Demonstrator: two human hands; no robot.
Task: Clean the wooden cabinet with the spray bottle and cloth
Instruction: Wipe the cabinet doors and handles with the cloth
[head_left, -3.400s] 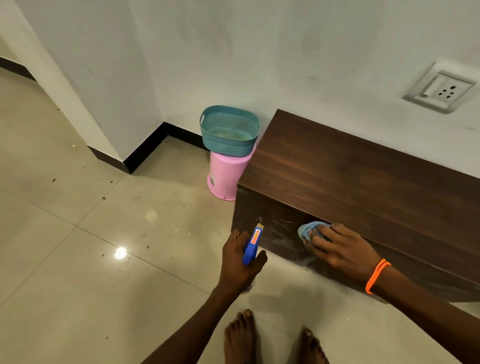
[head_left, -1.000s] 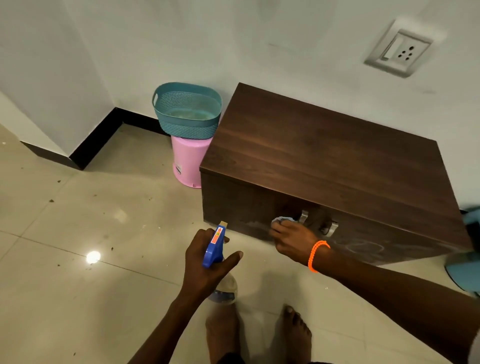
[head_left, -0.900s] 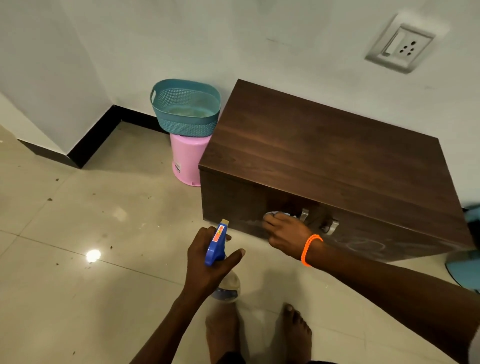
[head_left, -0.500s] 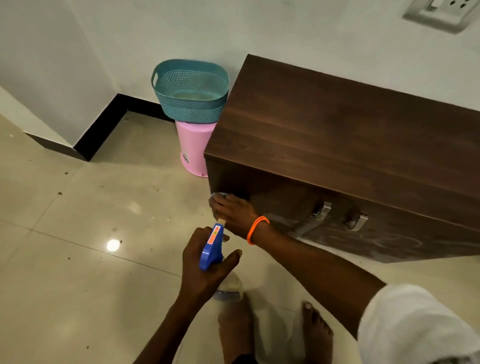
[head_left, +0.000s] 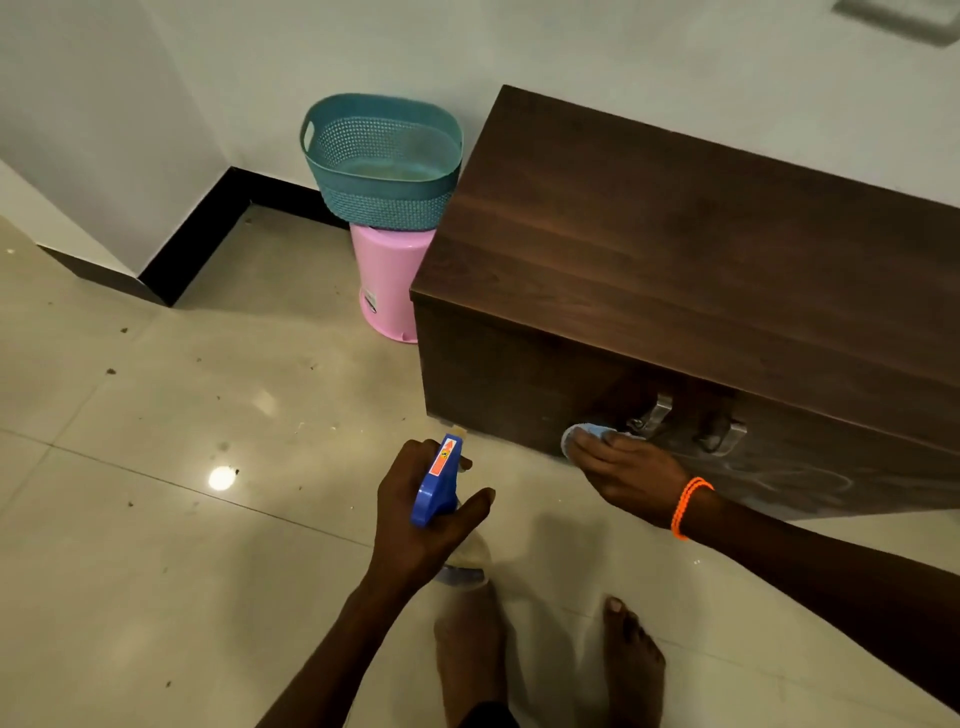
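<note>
A low dark wooden cabinet (head_left: 675, 249) stands against the white wall, with two metal handles (head_left: 654, 415) on its front. My right hand (head_left: 628, 470), with an orange band at the wrist, presses a light blue cloth (head_left: 584, 434) against the lower front panel, just left of the handles. My left hand (head_left: 415, 514) grips a spray bottle (head_left: 439, 486) with a blue trigger head; its clear body hangs below my palm, mostly hidden. The bottle is held over the floor, apart from the cabinet. Pale smear marks show on the front panel to the right.
A teal perforated basket (head_left: 382, 161) sits on a pink plastic bin (head_left: 387, 280) beside the cabinet's left end, by the wall. The tiled floor (head_left: 182, 467) is speckled with dirt. My bare feet (head_left: 545, 654) stand in front of the cabinet. A wall corner juts out at left.
My right hand slid the cloth along the front panel, from its left edge back right to beside the handles. My left hand still holds the bottle in about the same spot.
</note>
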